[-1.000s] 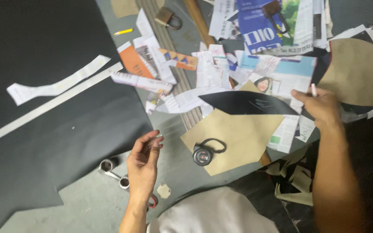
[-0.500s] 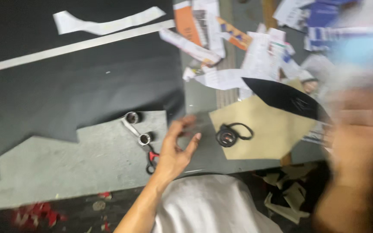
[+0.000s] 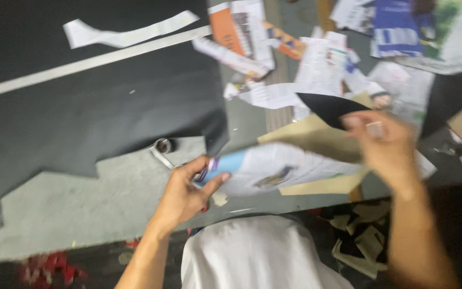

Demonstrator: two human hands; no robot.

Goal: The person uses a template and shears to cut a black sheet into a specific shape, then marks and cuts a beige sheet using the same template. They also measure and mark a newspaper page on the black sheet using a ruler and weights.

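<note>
A person bends over a cluttered counter [image 3: 108,208], the left hand [image 3: 185,190] clenched on the near end of a printed paper sheet [image 3: 274,168], thumb on top and fingers beneath. The sheet, blue at the gripped end and pale with print further along, stretches rightward just above a tan card piece [image 3: 316,139] that lies on the counter. The right hand [image 3: 386,147] is raised at the sheet's far end, pinching a small pale object between thumb and fingertips; motion blur hides what that object is and whether the hand also touches the sheet. A black pointed cut-out [image 3: 327,107] lies just beyond it. Scissors [image 3: 162,150] rest partly under the edge of a large black sheet [image 3: 92,112], close to the left hand, and loose printed scraps [image 3: 306,69] crowd the far side. Handling the sheet well would seem to call for a firm pinch at both ends, the paper kept taut and flat, and clear of the scissors and the scraps.
</note>
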